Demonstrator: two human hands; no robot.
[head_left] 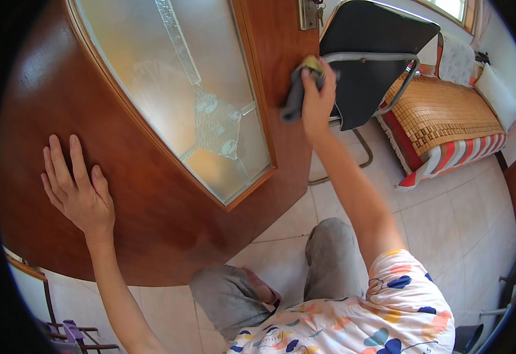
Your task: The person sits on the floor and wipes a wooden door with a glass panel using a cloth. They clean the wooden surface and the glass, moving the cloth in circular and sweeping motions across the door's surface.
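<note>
A reddish-brown wooden door [160, 221] with a patterned frosted glass pane [218, 124] stands before me. Flat against its wood, left of the pane, my left hand [81, 190] rests with fingers apart and holds nothing. My right hand [320, 97] grips a dark grey and yellowish cloth [294, 99] at the strip of wood between the pane and the door's edge. The cloth and fingers are slightly blurred. Above that hand, a metal lock plate [307, 15] with keys hanging by it is fixed near the door's edge.
A black chair with a metal tube frame [373, 57] stands just beyond the door's edge. Behind it is a low bed or couch with a bamboo mat [448, 110] and a white pillow [499, 95]. A purple object [73, 332] lies at lower left, on the tiled floor side.
</note>
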